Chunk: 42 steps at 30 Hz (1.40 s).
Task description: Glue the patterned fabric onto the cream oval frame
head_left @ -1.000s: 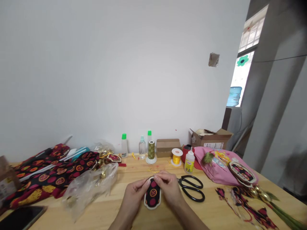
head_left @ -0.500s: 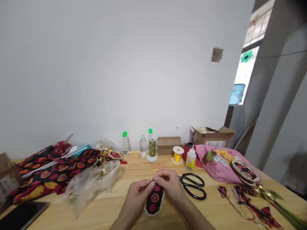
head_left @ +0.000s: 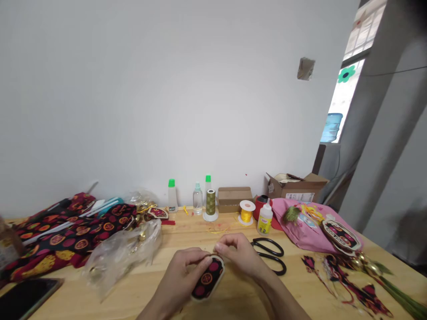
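A small dark fabric piece (head_left: 207,279) with red and orange round motifs and a cream edge lies tilted in my left hand (head_left: 185,272). The thumb presses on its face, and the other fingers curl behind it. Just off the upper end of the piece is my right hand (head_left: 238,253), with thumb and index finger pinched together. Whatever sits between those fingertips is too small to make out. Black-handled scissors (head_left: 269,254) lie on the table beside my right hand, their blades hidden behind it.
At the back stand a green thread cone (head_left: 210,203), a yellow cord spool (head_left: 247,214), a glue bottle (head_left: 265,218) and a small cardboard box (head_left: 235,200). Patterned cloth (head_left: 80,231), a plastic bag (head_left: 122,251) and a phone (head_left: 28,297) are left; a pink pouch (head_left: 300,226) and tassels (head_left: 356,284) are right.
The fabric piece has tilted and shifted left with my left hand. My right hand has moved slightly right, opening a small gap between the hands.
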{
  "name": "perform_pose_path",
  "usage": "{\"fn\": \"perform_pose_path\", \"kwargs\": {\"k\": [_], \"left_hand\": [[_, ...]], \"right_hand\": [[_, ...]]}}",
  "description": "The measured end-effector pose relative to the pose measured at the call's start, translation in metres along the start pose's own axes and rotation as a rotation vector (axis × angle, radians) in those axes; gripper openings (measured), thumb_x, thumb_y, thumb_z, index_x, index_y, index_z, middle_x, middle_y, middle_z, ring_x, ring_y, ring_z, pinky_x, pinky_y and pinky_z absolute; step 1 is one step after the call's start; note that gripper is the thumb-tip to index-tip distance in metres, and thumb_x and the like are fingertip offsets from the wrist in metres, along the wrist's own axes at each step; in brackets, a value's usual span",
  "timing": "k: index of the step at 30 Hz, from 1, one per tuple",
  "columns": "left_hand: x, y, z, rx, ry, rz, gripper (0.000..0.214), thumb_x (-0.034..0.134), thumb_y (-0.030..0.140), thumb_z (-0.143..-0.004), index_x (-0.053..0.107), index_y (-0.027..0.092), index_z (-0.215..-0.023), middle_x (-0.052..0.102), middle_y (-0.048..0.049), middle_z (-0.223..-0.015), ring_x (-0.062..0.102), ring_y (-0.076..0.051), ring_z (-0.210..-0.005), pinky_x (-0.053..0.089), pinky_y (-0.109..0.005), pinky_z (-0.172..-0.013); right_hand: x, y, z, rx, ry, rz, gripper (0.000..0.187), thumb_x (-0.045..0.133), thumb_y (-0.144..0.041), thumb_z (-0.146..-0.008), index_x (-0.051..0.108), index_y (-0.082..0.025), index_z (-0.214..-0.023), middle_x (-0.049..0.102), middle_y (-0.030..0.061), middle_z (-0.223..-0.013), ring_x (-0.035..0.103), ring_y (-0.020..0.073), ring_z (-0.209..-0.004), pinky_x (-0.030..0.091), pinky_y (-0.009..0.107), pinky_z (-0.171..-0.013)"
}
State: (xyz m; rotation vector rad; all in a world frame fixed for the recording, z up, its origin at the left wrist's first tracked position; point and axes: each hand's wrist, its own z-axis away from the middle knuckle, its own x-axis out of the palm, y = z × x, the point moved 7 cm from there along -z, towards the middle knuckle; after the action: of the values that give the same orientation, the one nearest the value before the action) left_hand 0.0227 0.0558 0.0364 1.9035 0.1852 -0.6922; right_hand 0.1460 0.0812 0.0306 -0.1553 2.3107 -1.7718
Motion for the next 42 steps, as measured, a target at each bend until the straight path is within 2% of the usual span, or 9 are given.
{"fn": "perform_pose_path", "kwargs": {"k": [8, 13, 17, 22, 26, 32, 34, 39, 42], "left_hand": [[0.0, -0.005, -0.001, -0.005, -0.043, -0.087, 0.033, 0.044, 0.037, -0.076, 0.066, 0.017, -0.061, 0.062, -0.0023, -0.059, 0.054, -0.016, -0.061, 0.036, -0.021, -0.057], [-0.001, -0.019, -0.001, -0.094, -0.043, 0.128, 0.028, 0.05, 0.036, -0.074, 0.068, 0.015, -0.067, 0.061, -0.0028, -0.063, 0.053, -0.015, -0.062, 0.036, -0.021, -0.056], [-0.002, -0.042, -0.001, -0.264, 0.021, 0.49, 0.022, 0.057, 0.033, -0.07, 0.067, 0.014, -0.07, 0.063, -0.0026, -0.062, 0.053, -0.013, -0.059, 0.036, -0.019, -0.053], [-0.01, -0.062, -0.004, -0.38, 0.142, 0.858, 0.018, 0.058, 0.028, -0.071, 0.066, 0.012, -0.07, 0.064, -0.0021, -0.058, 0.053, -0.009, -0.052, 0.036, -0.017, -0.051], [-0.018, -0.069, -0.007, -0.398, 0.212, 0.916, 0.017, 0.059, 0.028, -0.07, 0.065, 0.013, -0.067, 0.065, -0.0002, -0.057, 0.053, -0.008, -0.05, 0.037, -0.016, -0.051], [-0.01, -0.054, -0.008, -0.367, 0.154, 0.876, 0.024, 0.06, 0.03, -0.069, 0.066, 0.008, -0.075, 0.067, -0.0061, -0.064, 0.057, -0.013, -0.059, 0.039, -0.021, -0.057], [-0.006, -0.051, -0.007, -0.359, 0.122, 0.854, 0.026, 0.062, 0.031, -0.067, 0.067, 0.006, -0.072, 0.067, -0.0075, -0.064, 0.057, -0.015, -0.059, 0.038, -0.022, -0.057], [-0.004, -0.054, -0.003, -0.334, 0.085, 0.795, 0.036, 0.056, 0.041, -0.069, 0.064, 0.008, -0.057, 0.061, -0.0018, -0.049, 0.048, -0.009, -0.044, 0.033, -0.018, -0.046], [0.004, -0.052, 0.001, -0.333, 0.009, 0.763, 0.036, 0.06, 0.042, -0.065, 0.065, 0.007, -0.06, 0.063, -0.0033, -0.052, 0.05, -0.011, -0.046, 0.036, -0.019, -0.046]], "right_hand": [[0.01, -0.022, 0.007, -0.231, 0.03, 0.352, 0.015, 0.054, -0.017, -0.065, 0.057, -0.017, -0.05, 0.052, -0.0017, -0.054, 0.046, 0.0123, -0.058, 0.033, 0.023, -0.059], [-0.01, 0.012, 0.0, 0.046, 0.323, 0.032, 0.026, 0.049, -0.036, -0.066, 0.041, -0.019, -0.048, 0.037, -0.0054, -0.047, 0.034, 0.01, -0.047, 0.027, 0.022, -0.047], [-0.016, 0.039, -0.005, 0.178, 0.379, -0.114, 0.039, 0.026, -0.052, -0.074, 0.024, -0.023, -0.048, 0.024, -0.0081, -0.043, 0.021, 0.0071, -0.036, 0.02, 0.021, -0.036], [-0.016, 0.048, 0.001, 0.219, 0.502, -0.26, 0.04, 0.043, -0.051, -0.07, 0.032, -0.02, -0.047, 0.025, -0.0084, -0.041, 0.025, 0.0063, -0.036, 0.022, 0.02, -0.037], [-0.002, 0.037, 0.002, 0.072, 0.455, -0.22, 0.028, 0.053, -0.044, -0.067, 0.05, -0.016, -0.063, 0.047, -0.0031, -0.054, 0.046, 0.011, -0.052, 0.038, 0.021, -0.051], [0.038, 0.033, 0.0, 0.027, 0.136, -0.141, 0.028, 0.045, -0.038, -0.076, 0.058, -0.014, -0.079, 0.06, 0.0015, -0.064, 0.055, 0.0132, -0.058, 0.043, 0.021, -0.055], [0.042, 0.033, 0.0, 0.028, 0.09, -0.169, 0.028, 0.047, -0.036, -0.075, 0.06, -0.012, -0.085, 0.064, 0.0038, -0.068, 0.057, 0.0149, -0.061, 0.045, 0.022, -0.057], [0.025, 0.035, 0.001, 0.029, 0.19, -0.182, 0.03, 0.053, -0.038, -0.07, 0.065, -0.01, -0.07, 0.066, 0.0065, -0.064, 0.059, 0.0185, -0.06, 0.047, 0.024, -0.054], [0.012, 0.035, 0.001, 0.024, 0.265, -0.162, 0.033, 0.056, -0.042, -0.066, 0.065, -0.01, -0.063, 0.064, 0.0057, -0.056, 0.057, 0.0182, -0.055, 0.046, 0.024, -0.051]]}}
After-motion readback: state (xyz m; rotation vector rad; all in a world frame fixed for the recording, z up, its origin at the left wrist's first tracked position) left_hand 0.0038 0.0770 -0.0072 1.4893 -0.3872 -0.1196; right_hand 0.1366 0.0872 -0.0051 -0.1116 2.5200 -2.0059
